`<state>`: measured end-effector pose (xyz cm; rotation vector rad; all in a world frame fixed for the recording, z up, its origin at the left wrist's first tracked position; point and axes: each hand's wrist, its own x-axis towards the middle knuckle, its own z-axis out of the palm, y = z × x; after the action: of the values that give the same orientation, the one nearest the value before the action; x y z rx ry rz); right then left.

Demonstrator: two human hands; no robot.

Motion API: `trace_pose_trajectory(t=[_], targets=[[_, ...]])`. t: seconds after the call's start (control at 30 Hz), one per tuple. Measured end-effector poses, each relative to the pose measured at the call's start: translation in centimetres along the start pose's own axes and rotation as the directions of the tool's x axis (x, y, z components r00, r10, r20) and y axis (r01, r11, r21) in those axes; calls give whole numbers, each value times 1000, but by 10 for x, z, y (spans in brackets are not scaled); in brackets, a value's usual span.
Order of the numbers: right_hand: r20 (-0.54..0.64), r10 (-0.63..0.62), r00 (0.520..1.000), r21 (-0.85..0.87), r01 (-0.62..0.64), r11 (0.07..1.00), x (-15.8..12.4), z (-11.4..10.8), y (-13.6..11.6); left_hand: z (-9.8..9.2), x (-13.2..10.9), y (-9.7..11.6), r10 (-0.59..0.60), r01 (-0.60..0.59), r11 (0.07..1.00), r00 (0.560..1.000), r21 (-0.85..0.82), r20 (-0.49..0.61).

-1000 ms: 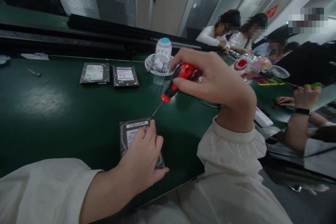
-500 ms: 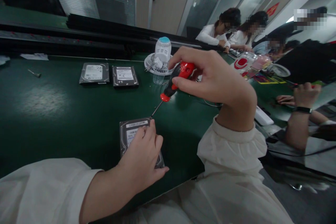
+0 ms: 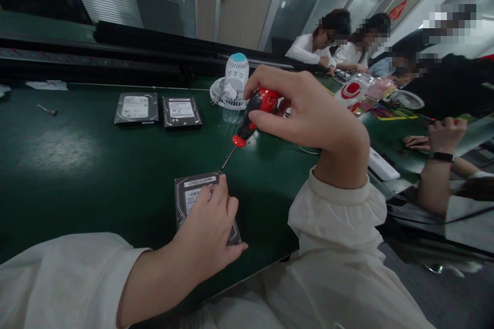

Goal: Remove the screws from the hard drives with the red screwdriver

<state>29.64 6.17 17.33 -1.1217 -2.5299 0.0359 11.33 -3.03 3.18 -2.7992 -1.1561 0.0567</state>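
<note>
A hard drive (image 3: 182, 185) with white labels lies flat on the green table near its front edge. Across its top rests my left hand (image 3: 210, 221), pressing it down with the index finger at the upper right corner and the thumb by the lower right corner. My right hand (image 3: 304, 108) grips a red and black screwdriver (image 3: 247, 121) by its handle. The screwdriver slants down to the left, its tip at the drive's upper right corner beside my left index fingertip. Whether the tip sits in a screw is too small to tell.
Two more hard drives, one (image 3: 136, 108) left of the other (image 3: 181, 112), lie farther back. A white fan (image 3: 236, 74) stands behind my right hand. A small metal piece (image 3: 47, 109) is at far left. A co-worker's hand (image 3: 447, 133) and other people are at right.
The whole view has shifted slightly. Both hands, the screwdriver and the drive keep nearly the same places relative to each other, with the screwdriver tip still at the drive's corner.
</note>
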Motion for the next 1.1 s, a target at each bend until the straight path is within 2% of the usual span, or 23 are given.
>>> trace_pose_trajectory(t=[0.5,1.1], targets=[[10,21,1000,-9,-21,1000,-1,-1,1,0,1,0,-1,1,1000,1000,-1,15],[2,-25,1000,-3,25,1000,-1,-1,4,0,1,0,2,-2,1000,1000,19,31]])
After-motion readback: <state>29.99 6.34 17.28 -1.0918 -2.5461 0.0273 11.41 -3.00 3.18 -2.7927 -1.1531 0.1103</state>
